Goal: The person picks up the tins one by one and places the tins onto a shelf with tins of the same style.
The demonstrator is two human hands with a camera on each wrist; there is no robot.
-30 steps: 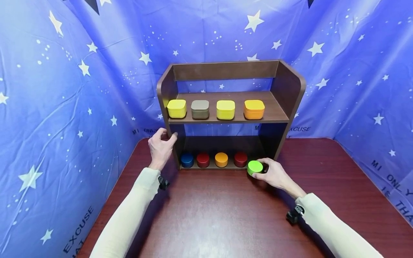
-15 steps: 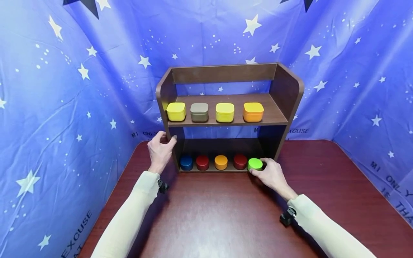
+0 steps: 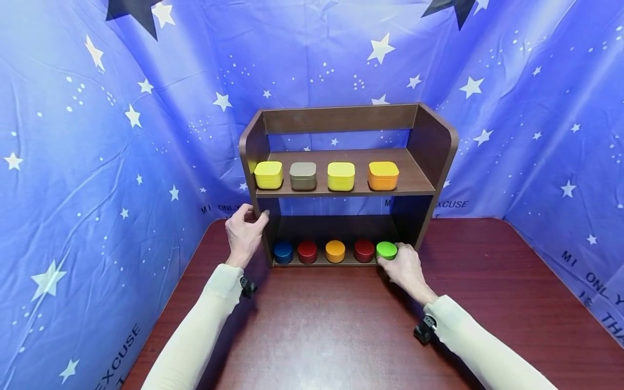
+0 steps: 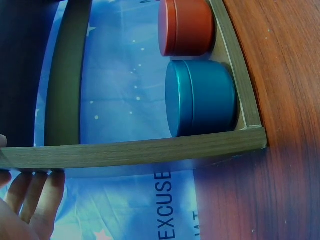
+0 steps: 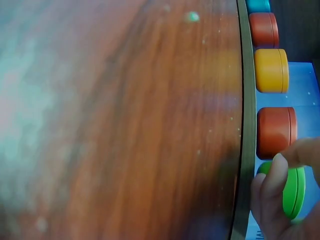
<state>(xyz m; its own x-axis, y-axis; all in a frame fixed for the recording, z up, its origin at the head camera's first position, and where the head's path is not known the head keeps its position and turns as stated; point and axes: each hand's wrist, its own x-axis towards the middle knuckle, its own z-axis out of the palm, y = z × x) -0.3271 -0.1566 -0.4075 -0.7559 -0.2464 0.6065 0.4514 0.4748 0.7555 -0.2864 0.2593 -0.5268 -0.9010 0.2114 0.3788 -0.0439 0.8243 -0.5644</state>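
Observation:
My right hand holds a round green tin at the right end of the lower shelf. In the right wrist view its fingers wrap the green tin, beside a red tin. My left hand pinches the left side panel of a dark brown two-tier shelf, thumb on the inner side and fingers outside. Seen from the left wrist, those fingers lie against the panel edge. Along the lower tier stand a blue tin, a red tin, an orange tin and a second red tin.
The upper tier bears a yellow box, a grey box, another yellow box and an orange box. Below the shelf spreads a reddish-brown table. Blue star-printed cloth hangs behind and at both sides.
The right hand has moved the green tin from just in front of the lower shelf back onto it, in line with the others. My left hand has kept its grip on the panel.

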